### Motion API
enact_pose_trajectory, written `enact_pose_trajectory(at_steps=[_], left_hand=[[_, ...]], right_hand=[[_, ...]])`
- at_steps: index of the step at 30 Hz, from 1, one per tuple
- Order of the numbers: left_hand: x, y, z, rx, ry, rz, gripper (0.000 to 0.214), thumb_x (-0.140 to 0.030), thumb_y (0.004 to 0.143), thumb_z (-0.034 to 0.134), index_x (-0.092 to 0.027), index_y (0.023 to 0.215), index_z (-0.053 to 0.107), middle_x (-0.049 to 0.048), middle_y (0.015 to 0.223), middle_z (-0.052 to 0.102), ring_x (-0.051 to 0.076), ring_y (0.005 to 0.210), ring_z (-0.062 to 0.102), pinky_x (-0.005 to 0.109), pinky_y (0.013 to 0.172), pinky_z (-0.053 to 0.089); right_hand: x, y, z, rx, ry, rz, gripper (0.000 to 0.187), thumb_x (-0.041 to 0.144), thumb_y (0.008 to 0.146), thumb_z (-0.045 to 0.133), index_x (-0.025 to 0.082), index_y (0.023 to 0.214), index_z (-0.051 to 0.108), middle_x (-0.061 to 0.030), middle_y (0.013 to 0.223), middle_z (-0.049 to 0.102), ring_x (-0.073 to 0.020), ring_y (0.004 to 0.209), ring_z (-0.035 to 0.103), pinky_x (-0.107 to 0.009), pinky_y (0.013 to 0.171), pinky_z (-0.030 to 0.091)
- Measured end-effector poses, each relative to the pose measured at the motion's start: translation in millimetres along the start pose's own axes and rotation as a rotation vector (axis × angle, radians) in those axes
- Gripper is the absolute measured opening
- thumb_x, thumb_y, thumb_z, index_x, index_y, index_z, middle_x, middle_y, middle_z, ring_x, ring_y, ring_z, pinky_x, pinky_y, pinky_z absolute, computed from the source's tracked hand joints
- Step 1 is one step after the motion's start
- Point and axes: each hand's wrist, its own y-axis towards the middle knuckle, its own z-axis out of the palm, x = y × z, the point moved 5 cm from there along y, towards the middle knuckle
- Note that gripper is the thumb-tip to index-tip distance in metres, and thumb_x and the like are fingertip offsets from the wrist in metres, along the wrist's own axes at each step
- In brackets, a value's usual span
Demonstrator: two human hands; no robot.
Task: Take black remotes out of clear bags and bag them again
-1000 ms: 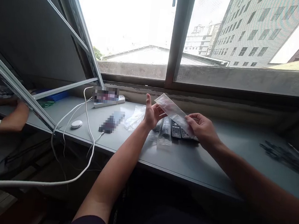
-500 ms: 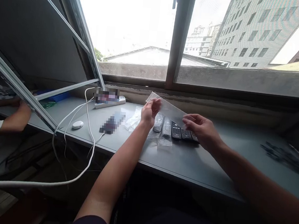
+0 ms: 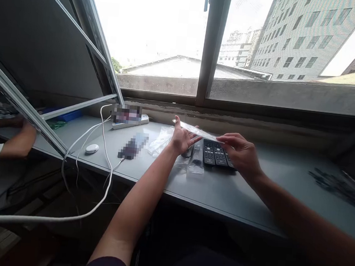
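Note:
A clear plastic bag (image 3: pixel 201 132) is held up above the desk, seen nearly edge-on. My right hand (image 3: pixel 238 151) pinches its right end between thumb and fingers. My left hand (image 3: pixel 182 139) is open under the bag's left part, palm up and fingers spread; whether the palm touches the plastic I cannot tell. Below the hands, black remote controls (image 3: pixel 214 155) lie side by side on the desk, partly hidden by my right hand. Just left of them, bagged remotes (image 3: pixel 197 158) rest in clear plastic, partly covered by my left hand.
More clear plastic bags (image 3: pixel 160 142) lie left of my left hand. Further left are a blurred-out phone-like object (image 3: pixel 133 146), a white round device (image 3: pixel 92 148), a power strip (image 3: pixel 131 122) and looping white cables (image 3: pixel 110 176). Dark cables (image 3: pixel 341 188) lie at right. Another person's arm (image 3: pixel 20 138) is at far left.
My left hand has let go of the bag's left end and spread open beneath it. The bag has tipped from showing its face to nearly edge-on, still in my right hand.

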Motion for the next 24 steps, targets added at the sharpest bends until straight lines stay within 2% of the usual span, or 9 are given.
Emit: enact_pose_trajectory(at_steps=[3,6,11,14,17,21,24], left_hand=[[2,-6,9.3,0.098,0.069,-0.047,0.081,-0.087,0.101,0.058,-0.022,0.148,0.070,0.0209,0.146,0.077,0.036,0.140,0.074,0.045,0.105,0.068],[6,-12,15.5,0.178,0.161,-0.120,0.065,-0.076,0.104,0.064,-0.021,0.136,0.076,0.0197,0.129,0.084,0.034,0.128,0.080,0.048,0.110,0.065],[15,-15,19.3,0.279,0.278,-0.148,0.032,-0.043,0.109,0.069,-0.019,0.125,0.082,0.0159,0.117,0.087,0.031,0.116,0.083,0.051,0.117,0.061],[14,-9,15.8,0.205,0.253,-0.095,0.020,-0.029,0.106,0.070,-0.017,0.115,0.083,0.0147,0.113,0.086,0.027,0.107,0.083,0.046,0.114,0.063],[8,-4,10.6,0.074,0.195,-0.014,0.017,-0.026,0.106,0.070,-0.017,0.112,0.083,0.0109,0.106,0.085,0.022,0.095,0.082,0.040,0.106,0.066],[0,-1,2.2,-0.099,0.165,0.070,0.017,-0.023,0.105,0.067,-0.017,0.111,0.083,0.0053,0.093,0.082,0.016,0.079,0.077,0.034,0.097,0.067],[0,1,-0.4,-0.122,0.185,0.074,0.017,-0.024,0.103,0.069,-0.018,0.110,0.083,0.0056,0.091,0.082,0.017,0.079,0.078,0.033,0.094,0.067]], right_hand=[[-6,1,1,0.016,-0.032,0.009,0.024,0.054,0.096,0.086,0.032,0.103,0.094,-0.0087,0.122,0.078,-0.0315,0.115,0.075,-0.052,0.108,0.062],[-6,0,2,0.044,-0.041,0.016,0.023,0.053,0.097,0.086,0.033,0.102,0.094,-0.0092,0.125,0.078,-0.0329,0.118,0.074,-0.054,0.110,0.062],[4,-2,5,0.081,-0.079,-0.050,0.019,0.046,0.101,0.080,0.034,0.105,0.094,-0.0091,0.130,0.076,-0.0332,0.125,0.073,-0.054,0.113,0.061],[7,-3,6,0.067,-0.106,-0.068,0.024,0.043,0.103,0.077,0.034,0.120,0.092,-0.0094,0.138,0.075,-0.0338,0.131,0.072,-0.054,0.116,0.060],[7,-2,6,0.034,-0.098,-0.061,0.034,0.041,0.104,0.076,0.031,0.135,0.087,-0.0116,0.148,0.071,-0.0345,0.133,0.072,-0.052,0.112,0.063],[6,-2,4,0.007,-0.100,-0.062,0.034,0.042,0.106,0.075,0.028,0.135,0.086,-0.0129,0.150,0.072,-0.0357,0.134,0.072,-0.053,0.112,0.064],[6,-2,5,0.050,-0.119,-0.057,0.030,0.043,0.108,0.072,0.030,0.130,0.087,-0.0109,0.144,0.077,-0.0356,0.135,0.073,-0.055,0.117,0.061]])
